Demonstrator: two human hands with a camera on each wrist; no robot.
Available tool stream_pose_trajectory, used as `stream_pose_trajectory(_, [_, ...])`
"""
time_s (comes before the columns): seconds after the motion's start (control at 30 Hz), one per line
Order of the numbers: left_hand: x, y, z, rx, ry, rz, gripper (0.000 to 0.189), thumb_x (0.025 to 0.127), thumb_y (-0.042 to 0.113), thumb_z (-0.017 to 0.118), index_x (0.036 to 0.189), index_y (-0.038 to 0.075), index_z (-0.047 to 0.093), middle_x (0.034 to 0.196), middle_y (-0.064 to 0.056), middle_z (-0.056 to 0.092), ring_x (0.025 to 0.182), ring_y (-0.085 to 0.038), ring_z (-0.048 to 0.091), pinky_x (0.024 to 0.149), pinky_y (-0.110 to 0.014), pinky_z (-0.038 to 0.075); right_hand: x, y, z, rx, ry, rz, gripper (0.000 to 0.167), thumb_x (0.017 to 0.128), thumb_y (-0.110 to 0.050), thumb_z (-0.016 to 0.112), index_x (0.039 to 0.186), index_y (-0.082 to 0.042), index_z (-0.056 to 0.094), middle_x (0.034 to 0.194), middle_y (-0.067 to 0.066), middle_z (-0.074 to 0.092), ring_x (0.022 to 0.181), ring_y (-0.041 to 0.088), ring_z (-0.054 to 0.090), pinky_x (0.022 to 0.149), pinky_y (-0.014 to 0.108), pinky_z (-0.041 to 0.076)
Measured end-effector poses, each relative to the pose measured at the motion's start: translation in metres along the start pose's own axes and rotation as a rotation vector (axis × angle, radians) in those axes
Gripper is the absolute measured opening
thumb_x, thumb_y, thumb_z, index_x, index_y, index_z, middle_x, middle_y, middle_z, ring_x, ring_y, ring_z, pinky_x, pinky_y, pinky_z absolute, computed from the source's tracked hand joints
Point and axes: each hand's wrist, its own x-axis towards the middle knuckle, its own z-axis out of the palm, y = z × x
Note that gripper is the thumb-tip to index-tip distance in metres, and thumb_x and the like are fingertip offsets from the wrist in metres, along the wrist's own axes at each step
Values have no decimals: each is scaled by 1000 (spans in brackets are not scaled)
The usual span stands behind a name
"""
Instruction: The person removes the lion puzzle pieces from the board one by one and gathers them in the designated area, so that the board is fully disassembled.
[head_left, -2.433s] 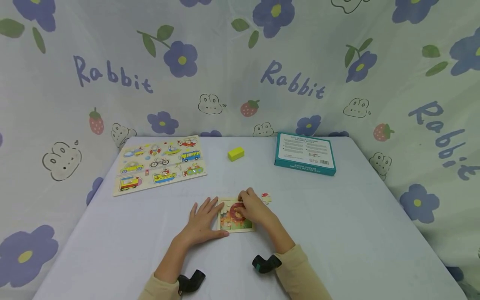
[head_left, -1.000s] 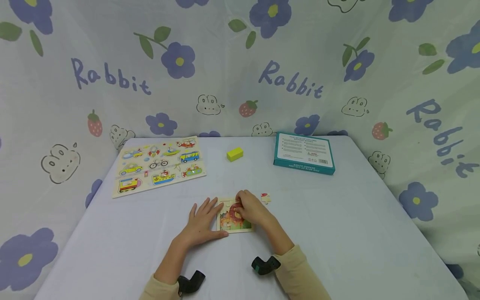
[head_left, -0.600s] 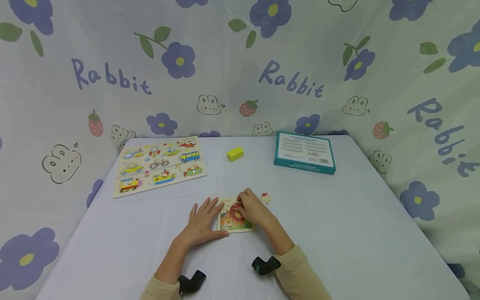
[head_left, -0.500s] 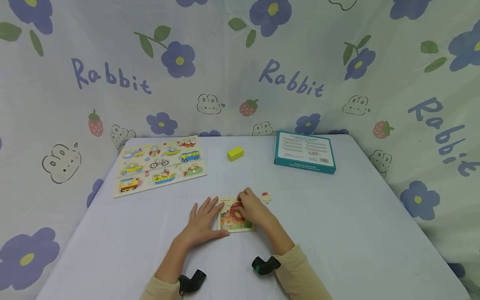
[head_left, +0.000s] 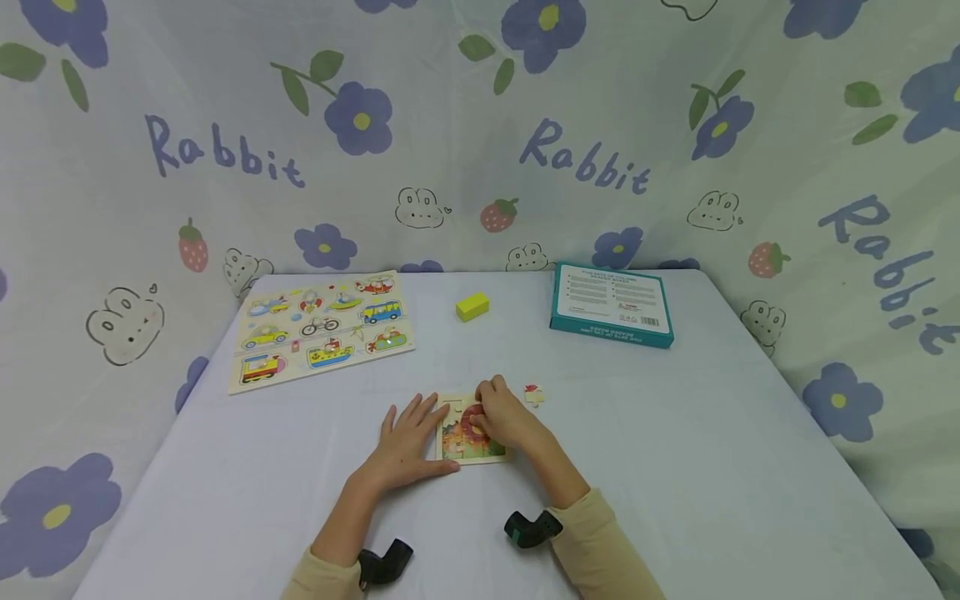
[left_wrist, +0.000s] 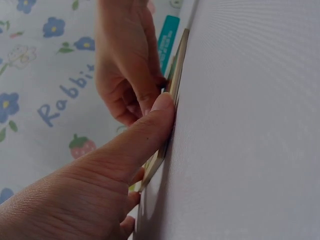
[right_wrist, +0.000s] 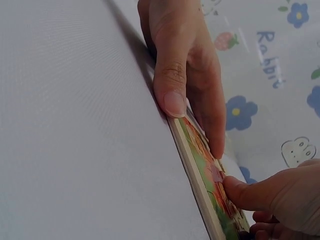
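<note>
A small framed animal puzzle (head_left: pixel 465 446) is braced flat on a white tabletop (head_left: pixel 690 450) by the left hand (head_left: pixel 408 446), its straight fingers spread apart along the frame's left side and its thumb laid at the near edge. Over the puzzle's far right part, the fingers of the right hand (head_left: pixel 513 417) are curled, with the thumb set on the picture; whether a piece is pinched there cannot be told. The step in hand is judged to be the seating of a piece. One loose piece (head_left: pixel 534 395) with a red figure is seen just beyond the right hand. Next, a flush fit would need to be checked, then the loose piece picked up, turned to match and pressed in while the frame is kept steady.
</note>
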Motion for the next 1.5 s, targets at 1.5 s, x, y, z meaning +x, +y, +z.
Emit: stream_pose_trajectory(1.5, [-1, -2, 1, -12, 26, 31, 92, 69, 63, 66, 141, 12, 38, 148, -11, 25, 137, -33, 14, 103, -60, 2, -6, 4, -7, 27, 48, -66, 6, 93, -13, 55, 95, -10, 60, 80, -6, 51, 68, 8, 46, 61, 20, 43])
